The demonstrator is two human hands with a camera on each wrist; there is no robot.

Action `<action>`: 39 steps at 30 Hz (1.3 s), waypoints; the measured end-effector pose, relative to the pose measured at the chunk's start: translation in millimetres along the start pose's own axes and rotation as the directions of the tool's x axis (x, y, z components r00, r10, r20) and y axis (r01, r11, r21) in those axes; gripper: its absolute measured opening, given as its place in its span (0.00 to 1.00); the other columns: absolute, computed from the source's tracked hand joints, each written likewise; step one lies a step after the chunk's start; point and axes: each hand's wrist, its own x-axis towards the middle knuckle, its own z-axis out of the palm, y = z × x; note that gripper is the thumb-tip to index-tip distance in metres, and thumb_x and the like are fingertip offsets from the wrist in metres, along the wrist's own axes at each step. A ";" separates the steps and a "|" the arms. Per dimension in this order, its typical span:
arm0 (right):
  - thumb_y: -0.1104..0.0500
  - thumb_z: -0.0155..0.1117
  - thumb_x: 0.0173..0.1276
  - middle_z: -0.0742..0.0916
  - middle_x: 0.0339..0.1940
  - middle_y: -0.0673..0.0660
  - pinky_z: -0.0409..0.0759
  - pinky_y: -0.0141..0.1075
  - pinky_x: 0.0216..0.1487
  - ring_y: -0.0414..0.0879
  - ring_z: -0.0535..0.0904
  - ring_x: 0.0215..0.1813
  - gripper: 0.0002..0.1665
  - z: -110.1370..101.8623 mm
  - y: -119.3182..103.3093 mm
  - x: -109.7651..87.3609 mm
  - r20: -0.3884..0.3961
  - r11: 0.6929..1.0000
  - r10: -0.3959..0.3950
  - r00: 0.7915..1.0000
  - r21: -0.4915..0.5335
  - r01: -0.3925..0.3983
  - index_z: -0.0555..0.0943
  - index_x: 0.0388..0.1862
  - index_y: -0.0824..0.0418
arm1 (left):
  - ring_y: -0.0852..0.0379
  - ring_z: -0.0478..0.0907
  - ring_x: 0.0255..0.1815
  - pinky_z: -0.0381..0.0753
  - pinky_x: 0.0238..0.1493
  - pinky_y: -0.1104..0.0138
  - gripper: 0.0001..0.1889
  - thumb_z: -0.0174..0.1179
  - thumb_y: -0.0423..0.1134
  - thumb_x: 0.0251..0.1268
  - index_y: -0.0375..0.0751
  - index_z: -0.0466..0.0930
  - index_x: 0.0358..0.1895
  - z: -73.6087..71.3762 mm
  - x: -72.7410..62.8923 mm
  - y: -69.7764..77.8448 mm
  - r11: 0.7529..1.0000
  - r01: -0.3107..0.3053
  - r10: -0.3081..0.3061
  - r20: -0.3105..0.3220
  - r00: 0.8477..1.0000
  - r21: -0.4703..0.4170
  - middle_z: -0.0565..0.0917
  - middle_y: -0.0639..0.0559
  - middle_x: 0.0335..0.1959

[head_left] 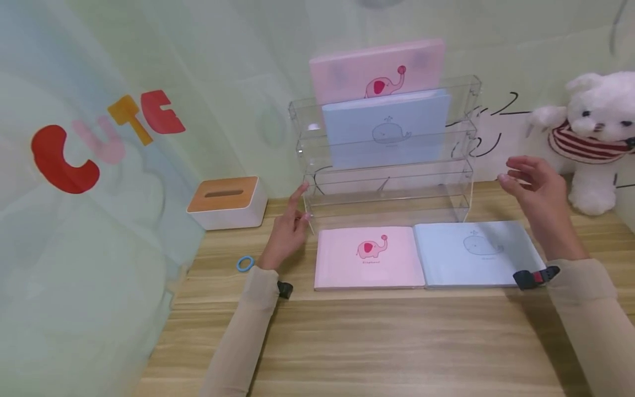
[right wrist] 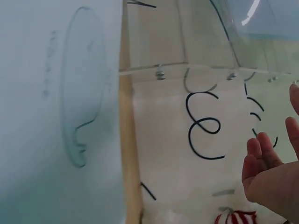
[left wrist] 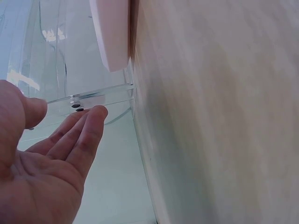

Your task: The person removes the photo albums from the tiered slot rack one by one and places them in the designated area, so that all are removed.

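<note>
A clear acrylic tiered rack (head_left: 387, 184) stands at the back of the table. In its upper tiers are a pink elephant book (head_left: 347, 77) and, in front of it, a light blue whale book (head_left: 387, 132). My left hand (head_left: 286, 234) is at the rack's left side, fingers extended; in the left wrist view the fingertips (left wrist: 99, 112) lie right at its clear edge. Right of the rack, my right hand (head_left: 541, 196) is raised with nothing in it, fingers loosely bent. Before the rack lie a second pink elephant book (head_left: 342, 264) and another blue whale book (head_left: 446, 270), side by side.
A white tissue box (head_left: 243, 215) with a wooden lid sits at the back left. Near my left wrist lies a blue ring (head_left: 245, 263). A white plush bear (head_left: 595, 187) with a striped scarf stands at the back right, against the curtain-like backdrop (head_left: 248, 99).
</note>
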 end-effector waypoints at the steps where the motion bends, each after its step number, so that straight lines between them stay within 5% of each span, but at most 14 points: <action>1: 0.52 0.68 0.79 0.81 0.63 0.33 0.73 0.14 0.57 0.33 0.75 0.66 0.29 1.8 -5.9 0.7 -0.001 1.000 -0.023 1.000 0.002 0.023 0.75 0.76 0.47 | 0.58 0.65 0.21 0.70 0.27 0.65 0.40 0.54 0.35 0.85 0.72 0.47 0.87 0.0 -0.1 0.0 1.000 0.001 -0.001 0.001 1.000 0.002 0.75 0.48 0.24; 11: 0.62 0.72 0.75 0.84 0.68 0.46 0.78 0.16 0.59 0.42 0.78 0.68 0.32 22.0 -54.3 14.0 0.112 0.949 -0.217 0.970 0.256 0.183 0.76 0.76 0.53 | 0.57 0.67 0.22 0.72 0.28 0.65 0.40 0.54 0.35 0.85 0.73 0.47 0.87 1.4 0.3 -0.4 1.000 0.005 -0.005 0.002 1.000 -0.006 0.80 0.46 0.27; 16: 0.62 0.76 0.72 0.86 0.67 0.47 0.77 0.17 0.61 0.42 0.79 0.67 0.33 34.6 -66.5 20.7 0.106 0.933 -0.243 0.964 0.299 0.202 0.78 0.73 0.52 | 0.57 0.67 0.23 0.72 0.28 0.66 0.40 0.54 0.36 0.85 0.74 0.47 0.87 1.3 0.2 -1.0 1.000 0.011 -0.011 0.006 1.000 -0.013 0.79 0.46 0.27; 28: 0.68 0.73 0.71 0.88 0.65 0.53 0.81 0.21 0.59 0.44 0.82 0.64 0.30 54.6 -81.7 37.3 0.073 0.838 -0.305 0.950 0.494 0.231 0.80 0.71 0.57 | 0.57 0.68 0.23 0.73 0.29 0.64 0.40 0.54 0.36 0.85 0.76 0.46 0.86 1.0 0.7 -0.9 1.000 0.021 -0.021 0.006 1.000 -0.015 0.83 0.44 0.30; 34: 0.69 0.67 0.75 0.87 0.68 0.56 0.80 0.22 0.60 0.46 0.81 0.65 0.26 61.8 -89.7 43.0 0.054 0.841 -0.327 0.943 0.473 0.265 0.81 0.70 0.57 | 0.56 0.69 0.24 0.73 0.30 0.64 0.39 0.54 0.36 0.85 0.74 0.48 0.87 0.7 0.0 -0.6 1.000 0.006 -0.006 0.004 1.000 -0.014 0.82 0.45 0.29; 39: 0.68 0.67 0.75 0.84 0.72 0.54 0.78 0.25 0.66 0.46 0.78 0.70 0.30 67.0 -98.5 48.7 0.076 0.891 -0.320 0.944 0.363 0.273 0.79 0.73 0.53 | 0.57 0.69 0.24 0.73 0.31 0.63 0.39 0.53 0.36 0.85 0.73 0.48 0.86 0.4 -0.3 -1.4 1.000 -0.001 0.001 -0.002 1.000 -0.001 0.79 0.47 0.26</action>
